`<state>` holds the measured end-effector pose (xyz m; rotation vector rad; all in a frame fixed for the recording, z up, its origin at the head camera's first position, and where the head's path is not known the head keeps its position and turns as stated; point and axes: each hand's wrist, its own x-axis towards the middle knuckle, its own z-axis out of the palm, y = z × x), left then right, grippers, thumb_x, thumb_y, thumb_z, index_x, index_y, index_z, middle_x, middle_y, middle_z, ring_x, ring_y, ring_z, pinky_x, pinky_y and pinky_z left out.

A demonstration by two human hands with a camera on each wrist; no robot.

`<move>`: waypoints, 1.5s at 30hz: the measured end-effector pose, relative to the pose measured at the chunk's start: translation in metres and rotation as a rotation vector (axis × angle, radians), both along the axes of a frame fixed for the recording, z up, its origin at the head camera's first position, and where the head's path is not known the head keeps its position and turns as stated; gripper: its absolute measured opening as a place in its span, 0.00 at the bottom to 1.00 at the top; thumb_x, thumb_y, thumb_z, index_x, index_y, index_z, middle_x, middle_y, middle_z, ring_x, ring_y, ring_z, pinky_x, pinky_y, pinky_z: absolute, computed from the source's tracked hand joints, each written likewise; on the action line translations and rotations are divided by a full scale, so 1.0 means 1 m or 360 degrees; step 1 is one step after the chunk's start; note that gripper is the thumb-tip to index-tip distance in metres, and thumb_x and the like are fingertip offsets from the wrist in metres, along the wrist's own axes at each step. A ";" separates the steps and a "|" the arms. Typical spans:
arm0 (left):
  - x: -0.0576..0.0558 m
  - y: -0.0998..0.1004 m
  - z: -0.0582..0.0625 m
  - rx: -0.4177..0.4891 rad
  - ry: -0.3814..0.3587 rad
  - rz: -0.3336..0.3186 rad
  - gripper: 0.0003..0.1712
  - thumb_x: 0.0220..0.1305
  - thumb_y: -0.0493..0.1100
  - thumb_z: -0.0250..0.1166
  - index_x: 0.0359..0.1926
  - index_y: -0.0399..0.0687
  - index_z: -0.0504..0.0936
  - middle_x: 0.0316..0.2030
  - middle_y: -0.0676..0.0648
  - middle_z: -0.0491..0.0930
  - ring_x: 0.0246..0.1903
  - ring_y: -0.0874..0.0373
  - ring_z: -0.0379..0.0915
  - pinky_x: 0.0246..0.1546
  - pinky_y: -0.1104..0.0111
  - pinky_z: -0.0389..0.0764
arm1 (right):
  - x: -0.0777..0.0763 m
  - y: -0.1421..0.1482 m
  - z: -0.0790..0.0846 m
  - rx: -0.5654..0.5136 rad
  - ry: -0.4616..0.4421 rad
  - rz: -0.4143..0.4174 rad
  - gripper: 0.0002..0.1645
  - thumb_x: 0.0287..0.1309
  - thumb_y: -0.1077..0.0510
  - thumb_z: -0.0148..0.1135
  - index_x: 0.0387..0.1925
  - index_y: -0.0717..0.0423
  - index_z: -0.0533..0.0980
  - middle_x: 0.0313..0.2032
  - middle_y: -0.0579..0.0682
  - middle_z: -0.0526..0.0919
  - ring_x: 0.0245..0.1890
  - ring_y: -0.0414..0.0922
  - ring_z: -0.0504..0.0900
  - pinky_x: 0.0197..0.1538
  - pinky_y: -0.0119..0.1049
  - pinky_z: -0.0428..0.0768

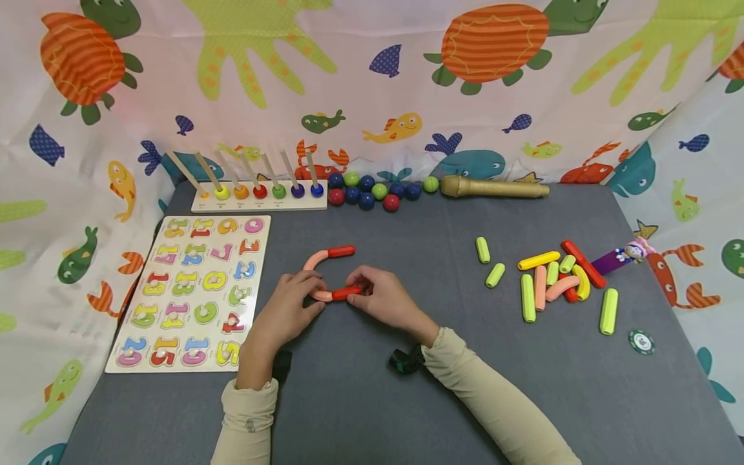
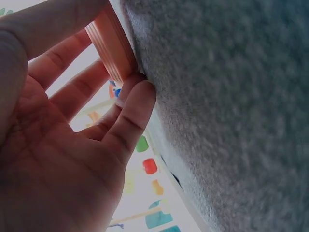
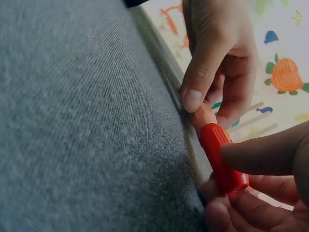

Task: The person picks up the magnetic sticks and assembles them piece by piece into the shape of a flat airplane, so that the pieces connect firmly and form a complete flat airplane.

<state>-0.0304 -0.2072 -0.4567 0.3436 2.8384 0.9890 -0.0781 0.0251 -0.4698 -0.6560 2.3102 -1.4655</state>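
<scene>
Over the grey table, my left hand pinches a salmon-pink curved plastic tube between thumb and fingers. My right hand grips a red tube whose end meets the pink one. Just beyond the hands lies another curved pink tube, with a second red tube at its right end. My left fingers hide whether the two pink tubes touch. In the right wrist view, the thumb presses the red tube from above, and the left hand holds the pink end.
Left of the hands lies a number puzzle board. Behind stand a peg board, several coloured balls and a gold microphone. Loose tubes, a purple figure toy and a poker chip lie at the right.
</scene>
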 end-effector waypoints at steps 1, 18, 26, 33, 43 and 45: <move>0.001 -0.001 0.000 -0.0004 -0.0002 0.0005 0.13 0.68 0.35 0.75 0.51 0.43 0.86 0.63 0.40 0.80 0.60 0.35 0.68 0.63 0.43 0.72 | 0.000 -0.001 0.000 0.0041 0.0064 0.0026 0.09 0.66 0.65 0.73 0.47 0.57 0.84 0.39 0.48 0.85 0.34 0.43 0.79 0.40 0.37 0.78; 0.007 -0.027 0.010 -0.0035 -0.0065 0.0141 0.14 0.73 0.41 0.71 0.53 0.38 0.89 0.67 0.34 0.77 0.66 0.31 0.65 0.65 0.37 0.69 | -0.021 -0.010 0.001 0.0190 0.0231 0.0198 0.07 0.68 0.61 0.73 0.46 0.57 0.85 0.40 0.47 0.85 0.39 0.41 0.81 0.46 0.37 0.80; 0.002 -0.025 0.012 -0.0017 -0.0028 0.0155 0.15 0.75 0.41 0.67 0.56 0.39 0.88 0.62 0.37 0.81 0.64 0.32 0.66 0.65 0.38 0.69 | -0.081 0.022 0.008 0.0276 0.0418 -0.0309 0.21 0.71 0.64 0.65 0.62 0.64 0.80 0.56 0.63 0.79 0.45 0.53 0.84 0.51 0.51 0.81; -0.014 -0.013 0.024 -0.0054 0.0005 0.0231 0.18 0.77 0.43 0.65 0.60 0.39 0.85 0.69 0.33 0.74 0.71 0.32 0.62 0.70 0.38 0.64 | -0.113 0.030 0.001 0.0426 0.0447 -0.0501 0.31 0.72 0.66 0.60 0.75 0.59 0.71 0.64 0.70 0.66 0.35 0.57 0.78 0.42 0.54 0.77; -0.070 -0.027 0.026 -0.0148 -0.0269 0.0050 0.23 0.77 0.42 0.66 0.66 0.34 0.79 0.61 0.31 0.76 0.61 0.34 0.71 0.64 0.42 0.71 | -0.132 0.026 -0.011 0.0493 0.0475 -0.0609 0.34 0.67 0.66 0.64 0.74 0.55 0.70 0.57 0.70 0.73 0.47 0.67 0.79 0.52 0.61 0.78; -0.078 -0.028 0.021 -0.0216 -0.0282 0.0010 0.22 0.76 0.42 0.67 0.64 0.35 0.81 0.60 0.32 0.75 0.58 0.33 0.71 0.62 0.43 0.72 | -0.135 0.025 -0.012 0.0525 0.0485 -0.0639 0.33 0.67 0.64 0.65 0.72 0.55 0.70 0.57 0.69 0.75 0.48 0.67 0.80 0.52 0.61 0.78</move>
